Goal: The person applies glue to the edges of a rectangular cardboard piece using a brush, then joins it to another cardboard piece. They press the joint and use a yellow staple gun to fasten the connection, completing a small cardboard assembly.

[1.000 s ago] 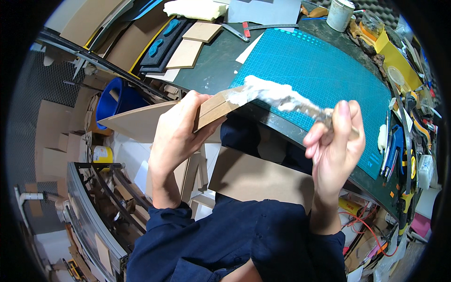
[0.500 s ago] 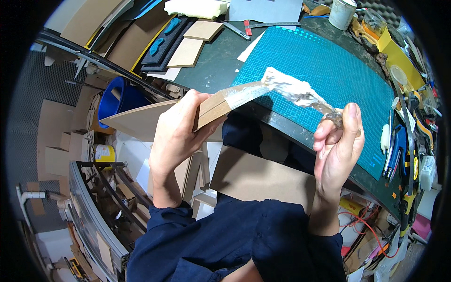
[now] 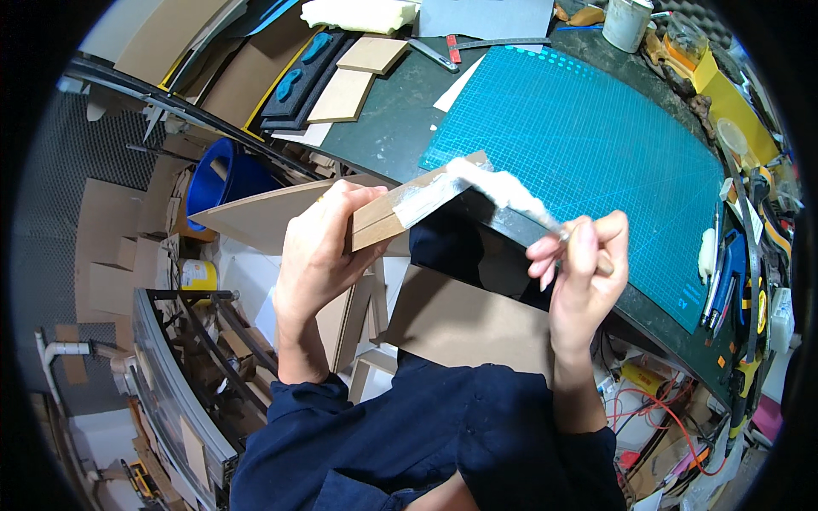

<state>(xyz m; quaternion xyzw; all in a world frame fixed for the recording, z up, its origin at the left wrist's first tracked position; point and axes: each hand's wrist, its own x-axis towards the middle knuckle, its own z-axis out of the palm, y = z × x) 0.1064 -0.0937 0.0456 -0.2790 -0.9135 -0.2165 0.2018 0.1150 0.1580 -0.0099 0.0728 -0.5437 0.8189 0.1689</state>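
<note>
White paste, thick and lumpy, coats most of a stick (image 3: 507, 189), and here it is in the right hand (image 3: 588, 255), thumb and fingertips pinched around its bare end; brush or plain stick, I can't tell. Its loaded tip meets the top edge of a wooden block (image 3: 379, 228), straight-sided, brown, with one seam running along the side and one whitish smear across the face. That block sits just off the near left corner of the cutting mat (image 3: 588, 145), its far end overlapping the mat in view. The left hand (image 3: 319, 243) has it gripped firmly, thumb over the top, fingers beneath. One thin, smooth panel (image 3: 256, 213) juts out left of that hand; joined to the block or not, I can't say.

The count now! Left of the mat: two flat tan boards, the upper (image 3: 372, 55) and the lower (image 3: 341, 96), plus two rounded teal pieces, one here (image 3: 319, 43), one there (image 3: 290, 83), on dark, spongy foam (image 3: 290, 111). Beyond the mat's far edge: one metal ruler (image 3: 503, 43), one slim knife (image 3: 433, 54), one round whitish tub (image 3: 627, 24). Well left, one blue plastic bucket (image 3: 213, 175).
</note>
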